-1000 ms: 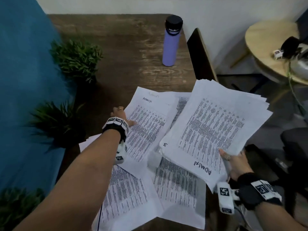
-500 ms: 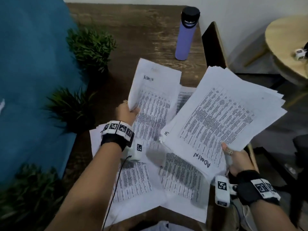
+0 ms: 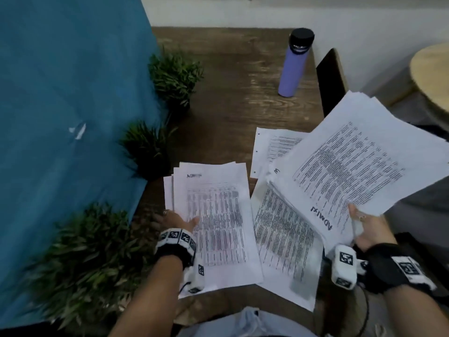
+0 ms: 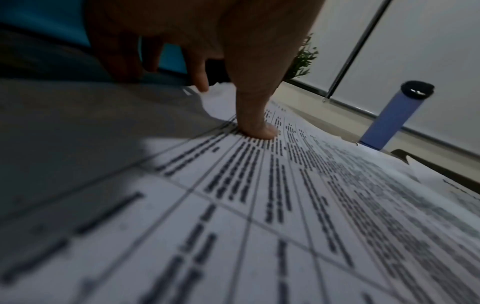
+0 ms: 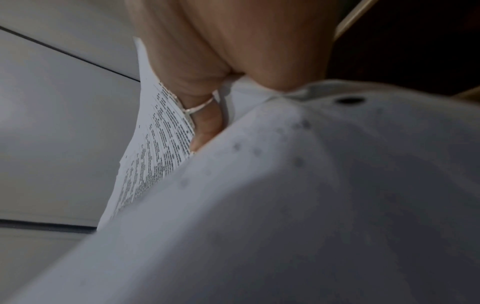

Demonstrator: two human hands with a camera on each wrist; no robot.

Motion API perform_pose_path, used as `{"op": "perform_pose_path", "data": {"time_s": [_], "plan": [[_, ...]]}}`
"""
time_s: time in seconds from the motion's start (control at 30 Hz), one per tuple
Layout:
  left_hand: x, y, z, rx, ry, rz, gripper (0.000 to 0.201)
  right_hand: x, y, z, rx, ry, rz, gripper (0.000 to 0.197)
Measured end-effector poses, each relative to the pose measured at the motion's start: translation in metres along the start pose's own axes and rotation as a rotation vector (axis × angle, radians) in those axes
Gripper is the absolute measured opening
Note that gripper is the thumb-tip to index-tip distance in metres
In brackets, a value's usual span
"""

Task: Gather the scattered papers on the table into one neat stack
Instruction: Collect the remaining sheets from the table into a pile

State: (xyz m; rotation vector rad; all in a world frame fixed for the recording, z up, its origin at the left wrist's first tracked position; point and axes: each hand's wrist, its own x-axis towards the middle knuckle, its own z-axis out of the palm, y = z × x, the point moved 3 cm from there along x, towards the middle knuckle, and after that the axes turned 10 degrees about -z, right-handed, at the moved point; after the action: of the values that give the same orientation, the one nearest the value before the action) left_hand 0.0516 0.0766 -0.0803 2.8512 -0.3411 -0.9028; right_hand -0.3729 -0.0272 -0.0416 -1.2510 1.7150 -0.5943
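My right hand (image 3: 364,229) grips a thick fanned stack of printed papers (image 3: 352,166) at its near corner and holds it tilted above the table's right side; in the right wrist view the thumb (image 5: 205,131) clamps the stack (image 5: 285,205). My left hand (image 3: 179,222) holds a smaller pile of sheets (image 3: 216,215) at the near left. Its thumb (image 4: 257,123) presses on the top sheet (image 4: 285,205) and its fingers reach past the left edge. Another printed sheet (image 3: 284,237) lies flat between the hands. A hole-punched sheet (image 3: 264,147) lies farther back, partly under the stack.
A purple bottle (image 3: 295,66) with a black cap stands at the table's far right. Three green plants (image 3: 175,76) (image 3: 145,147) (image 3: 85,259) line the left edge against a blue panel (image 3: 60,117). A dark chair back (image 3: 330,79) and a round wooden table (image 3: 432,76) are to the right.
My left hand lifted a sheet from the middle of the table and brought it nearer and left onto the small pile. My right hand keeps hold of the thick stack.
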Motion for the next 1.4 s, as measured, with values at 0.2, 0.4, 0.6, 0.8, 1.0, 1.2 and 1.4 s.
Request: {"op": "perform_pose_path", "data": {"time_s": [0.2,0.4,0.6,0.8,1.0,1.2,1.4], "plan": [[-0.008,0.008,-0.009,-0.123,-0.046,0.051,0.08,-0.004,0.001,-0.015,-0.061,0.186,-0.02,0.047],[-0.038,0.035,-0.026,-0.252,0.124,0.316,0.028,0.0,-0.01,-0.014,-0.001,0.197,-0.001,0.074],[-0.081,0.081,-0.085,-0.146,0.345,0.57,0.023,-0.004,0.002,0.008,0.065,0.06,0.16,0.052],[-0.071,0.106,-0.12,-0.215,0.327,0.565,0.03,-0.011,0.014,0.036,0.183,-0.09,0.213,0.072],[-0.037,0.116,-0.149,-0.679,0.139,0.405,0.04,0.0,0.01,0.044,0.765,-0.049,0.386,0.023],[-0.043,0.131,-0.162,-0.751,-0.143,0.485,0.042,-0.001,0.017,0.053,0.807,-0.038,0.404,0.023],[-0.037,0.124,-0.091,-0.533,-0.395,0.51,0.039,0.004,-0.004,0.039,0.972,-0.124,0.268,0.03]]}}
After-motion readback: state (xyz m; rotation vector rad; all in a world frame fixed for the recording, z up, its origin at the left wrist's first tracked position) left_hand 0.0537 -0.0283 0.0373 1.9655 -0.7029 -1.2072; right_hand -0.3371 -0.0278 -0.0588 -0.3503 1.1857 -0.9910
